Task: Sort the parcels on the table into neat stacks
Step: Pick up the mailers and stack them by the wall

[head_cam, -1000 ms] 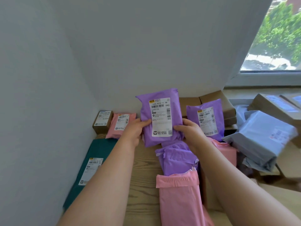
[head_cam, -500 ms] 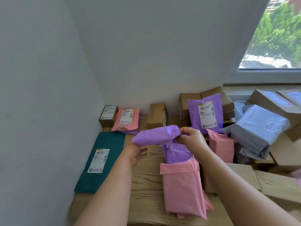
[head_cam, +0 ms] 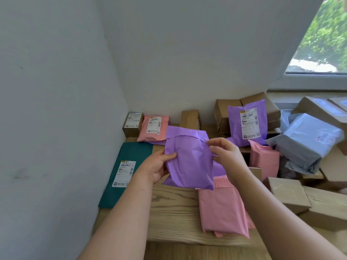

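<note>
I hold a purple mailer above the wooden table, its plain back side facing me. My left hand grips its left edge, thumb on top. My right hand pinches its right edge near the flap. Under it lies a pink mailer stack, with a bit of another purple mailer showing. A second labelled purple mailer leans on cardboard boxes at the back.
A dark green mailer lies at the left by the wall. A small labelled box, a pink mailer and a brown box line the back. Grey mailers, another pink mailer and brown boxes crowd the right.
The purple mailer has been flipped over: a second ago its label faced me, then it was edge-on, now its back faces me. Both hands hold it lower over the table.
</note>
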Demonstrator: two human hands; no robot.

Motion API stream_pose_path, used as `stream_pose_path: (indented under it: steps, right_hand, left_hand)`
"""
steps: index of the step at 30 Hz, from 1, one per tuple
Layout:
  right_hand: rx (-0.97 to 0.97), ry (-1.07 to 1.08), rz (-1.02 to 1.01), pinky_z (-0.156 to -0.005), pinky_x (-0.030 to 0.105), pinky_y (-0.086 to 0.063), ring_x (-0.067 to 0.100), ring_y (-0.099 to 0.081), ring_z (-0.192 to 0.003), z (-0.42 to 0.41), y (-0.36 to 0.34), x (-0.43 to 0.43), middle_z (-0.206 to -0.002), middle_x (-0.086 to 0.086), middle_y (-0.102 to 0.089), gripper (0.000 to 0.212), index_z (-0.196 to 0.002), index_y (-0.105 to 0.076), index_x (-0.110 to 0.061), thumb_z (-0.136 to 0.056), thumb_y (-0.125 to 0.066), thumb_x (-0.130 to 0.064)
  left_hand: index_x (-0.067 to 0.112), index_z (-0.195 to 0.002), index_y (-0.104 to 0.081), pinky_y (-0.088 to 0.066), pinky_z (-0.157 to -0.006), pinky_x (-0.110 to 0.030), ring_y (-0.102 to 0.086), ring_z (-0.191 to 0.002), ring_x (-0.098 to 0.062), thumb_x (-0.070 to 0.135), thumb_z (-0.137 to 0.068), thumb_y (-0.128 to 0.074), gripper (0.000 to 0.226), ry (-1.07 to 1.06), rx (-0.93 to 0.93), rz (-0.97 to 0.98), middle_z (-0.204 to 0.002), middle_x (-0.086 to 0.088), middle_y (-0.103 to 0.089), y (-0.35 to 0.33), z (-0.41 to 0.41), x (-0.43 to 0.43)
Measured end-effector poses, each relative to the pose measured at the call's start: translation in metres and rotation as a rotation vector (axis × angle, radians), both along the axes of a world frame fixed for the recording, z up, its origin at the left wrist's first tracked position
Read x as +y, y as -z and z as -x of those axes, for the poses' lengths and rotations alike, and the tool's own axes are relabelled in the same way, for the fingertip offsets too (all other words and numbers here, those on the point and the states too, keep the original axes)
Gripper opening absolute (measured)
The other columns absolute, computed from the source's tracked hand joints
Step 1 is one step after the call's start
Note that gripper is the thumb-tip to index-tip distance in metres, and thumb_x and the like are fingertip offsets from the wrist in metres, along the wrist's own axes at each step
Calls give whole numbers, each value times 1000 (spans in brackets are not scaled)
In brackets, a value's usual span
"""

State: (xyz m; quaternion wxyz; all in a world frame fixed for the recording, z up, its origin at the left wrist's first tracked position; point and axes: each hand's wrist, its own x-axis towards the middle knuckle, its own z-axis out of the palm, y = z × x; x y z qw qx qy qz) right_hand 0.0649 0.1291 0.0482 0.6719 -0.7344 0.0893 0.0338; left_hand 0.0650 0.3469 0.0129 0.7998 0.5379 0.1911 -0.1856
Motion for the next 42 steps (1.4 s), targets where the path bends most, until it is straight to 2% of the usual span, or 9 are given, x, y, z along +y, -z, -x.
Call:
stream_pose_path:
  steps: [3,6,14,18,24,30,35,38,42]
  right_hand:
    - [-32,-6,25,-89,37,-57,16,-67,-101,2,-2,2,-115,-7,-66,36,-119,-62,-24,-88,-71,-8]
    - [-22,-35,9,-88,37,-58,18,-70,-98,0,-6,8,-104,0,-72,48,-124,-57,-33,-87,-73,-5]
    - [-157,-5,145,-72,26,-52,12,-62,-76,4,-11,25,-92,-5,-66,48,-107,-57,-38,-85,-67,2]
    - [-178,6,148,-69,26,-51,9,-61,-69,5,-14,24,-86,-3,-65,34,-101,-60,-23,-84,-67,5]
    - [-220,-1,272,-72,25,-54,12,-64,-76,4,-12,17,-84,-5,-70,17,-88,-71,-24,-89,-70,-7]
    - [-311,28,423,-67,0,-39,1,-55,-78,0,-22,12,-98,0,-57,4,-89,-70,-8,-92,-67,-7]
    - [-149,137,247,-77,26,-51,15,-61,-81,-7,-23,6,-84,-1,-66,8,-92,-68,-11,-96,-61,-11]
    - [-148,111,316,-77,29,-52,18,-62,-83,-7,-24,3,-86,-1,-66,8,-95,-67,-11,-97,-60,-14]
    - [-110,123,359,-82,37,-55,24,-65,-88,-9,-23,2,-88,2,-67,7,-95,-66,-12,-96,-59,-12]
  left_hand:
    - [9,-118,-67,-52,-90,-36,-67,-99,-26,8,-93,-63,25,-27,-7,29,-118,-13,-70,2,-1,2]
    - [13,-110,-70,-51,-91,-35,-66,-102,-25,12,-96,-60,17,-36,-28,31,-111,-9,-72,2,-1,2]
    - [11,-131,-62,-51,-98,-40,-63,-119,-28,25,-77,-81,59,15,-98,59,-124,-11,-69,0,6,2]
    - [9,-128,-64,-53,-92,-36,-64,-115,-28,25,-70,-85,64,-61,-65,18,-119,-11,-71,3,6,4]
    - [8,-119,-68,-54,-92,-36,-68,-103,-27,17,-87,-72,33,-55,-70,-40,-114,-14,-72,1,8,4]
    - [11,-100,-74,-55,-85,-36,-71,-92,-27,23,-81,-79,23,-72,-65,-126,-101,-12,-76,-2,8,6]
    - [9,-99,-74,-56,-76,-29,-69,-85,-23,13,-85,-75,15,-147,-100,-80,-97,-11,-75,-5,2,10]
    - [8,-100,-73,-57,-67,-23,-69,-80,-18,10,-87,-72,13,-166,-115,-87,-92,-8,-75,-9,0,10]
    - [8,-111,-72,-53,-88,-34,-67,-104,-27,18,-90,-70,23,-188,-94,-62,-110,-11,-73,-9,-4,8]
